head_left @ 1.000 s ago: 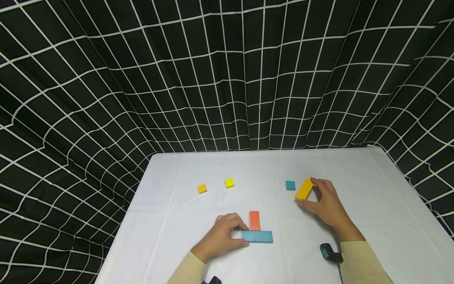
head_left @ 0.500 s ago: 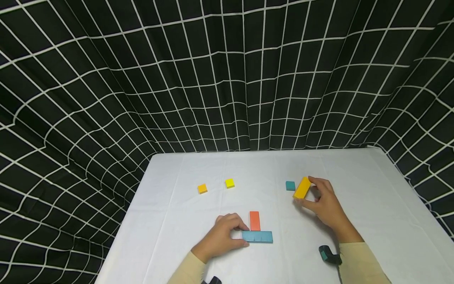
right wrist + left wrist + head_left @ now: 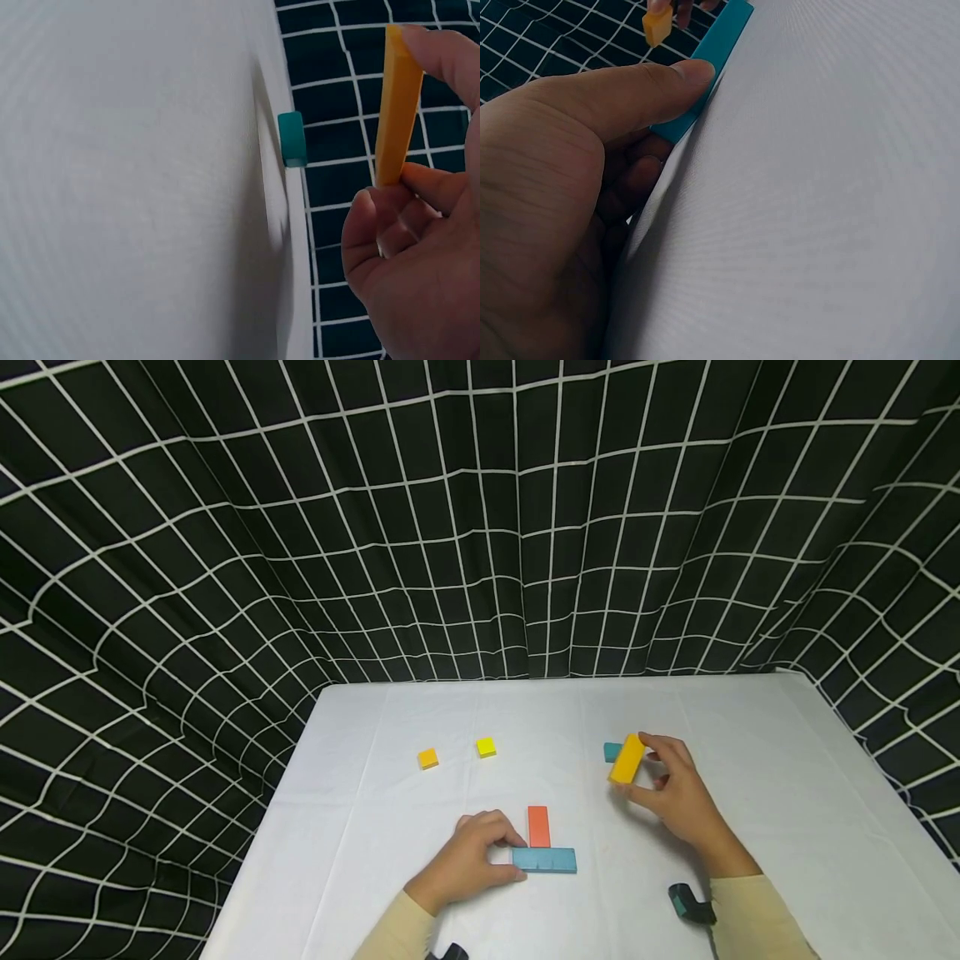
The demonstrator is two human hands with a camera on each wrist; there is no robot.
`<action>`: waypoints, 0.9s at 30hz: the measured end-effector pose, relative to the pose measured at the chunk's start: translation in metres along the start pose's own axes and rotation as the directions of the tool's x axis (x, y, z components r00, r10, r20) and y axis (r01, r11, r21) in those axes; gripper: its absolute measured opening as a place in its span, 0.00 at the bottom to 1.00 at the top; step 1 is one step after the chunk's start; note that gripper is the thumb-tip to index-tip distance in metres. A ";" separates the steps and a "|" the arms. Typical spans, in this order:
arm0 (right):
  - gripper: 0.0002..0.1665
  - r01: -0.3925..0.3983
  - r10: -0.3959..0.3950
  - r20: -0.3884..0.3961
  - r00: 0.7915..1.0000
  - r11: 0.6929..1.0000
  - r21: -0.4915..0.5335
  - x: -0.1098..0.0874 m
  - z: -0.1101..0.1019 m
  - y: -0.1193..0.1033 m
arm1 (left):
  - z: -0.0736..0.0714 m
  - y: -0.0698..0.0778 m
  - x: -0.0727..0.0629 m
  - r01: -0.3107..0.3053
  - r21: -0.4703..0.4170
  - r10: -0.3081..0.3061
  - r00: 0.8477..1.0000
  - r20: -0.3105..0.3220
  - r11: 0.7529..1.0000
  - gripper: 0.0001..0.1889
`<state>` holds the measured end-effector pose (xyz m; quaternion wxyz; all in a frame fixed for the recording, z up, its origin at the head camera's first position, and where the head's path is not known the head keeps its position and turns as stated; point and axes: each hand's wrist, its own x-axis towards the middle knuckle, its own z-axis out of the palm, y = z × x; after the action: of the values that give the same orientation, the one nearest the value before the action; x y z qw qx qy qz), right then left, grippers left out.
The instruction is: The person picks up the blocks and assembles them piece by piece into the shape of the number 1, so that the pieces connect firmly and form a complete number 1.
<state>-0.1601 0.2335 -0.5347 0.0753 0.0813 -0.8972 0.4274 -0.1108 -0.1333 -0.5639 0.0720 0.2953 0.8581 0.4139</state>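
My left hand (image 3: 472,860) pinches the left end of a flat blue rectangular block (image 3: 551,861) lying on the table; the left wrist view shows the thumb on its near long side. An orange-red block (image 3: 538,827) stands end-on against the blue block's far side, forming an upside-down T. My right hand (image 3: 678,789) holds a yellow-orange rectangular block (image 3: 627,760) by its two ends, between thumb and fingers. In the right wrist view this yellow-orange block (image 3: 398,105) is raised off the table. Behind it in the head view, a small teal block (image 3: 611,752) is partly hidden.
A small orange square block (image 3: 428,759) and a small yellow square block (image 3: 486,747) lie at the back left of the white cloth-covered table (image 3: 375,827). A black curtain with a white grid (image 3: 420,527) surrounds the table's back and sides.
My right hand has shifted left with the yellow-orange block, which now overlaps the teal block in the head view. The left hand and the blue and orange-red blocks stay put.
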 end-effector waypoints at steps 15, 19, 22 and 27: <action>0.56 0.062 -0.061 0.027 0.998 0.998 -0.013 0.001 0.015 -0.017 | 0.000 -0.002 0.000 0.003 0.004 -0.003 1.000 0.003 1.000 0.15; 0.56 0.053 -0.053 0.046 0.998 0.999 -0.005 0.002 0.019 -0.022 | 0.000 -0.001 0.000 0.012 0.001 -0.012 1.000 0.007 1.000 0.15; 0.56 0.044 -0.044 0.054 0.998 0.999 -0.002 0.002 0.020 -0.024 | -0.001 0.001 0.000 0.014 -0.002 -0.014 1.000 0.009 1.000 0.15; 0.56 0.050 -0.050 0.060 0.997 0.999 -0.001 0.002 0.024 -0.028 | -0.001 0.002 0.000 0.015 0.007 -0.015 1.000 0.008 1.000 0.15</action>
<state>-0.1579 0.1972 -0.5280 0.0590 0.1166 -0.8973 0.4216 -0.1106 -0.1331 -0.5619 0.0774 0.2907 0.8614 0.4092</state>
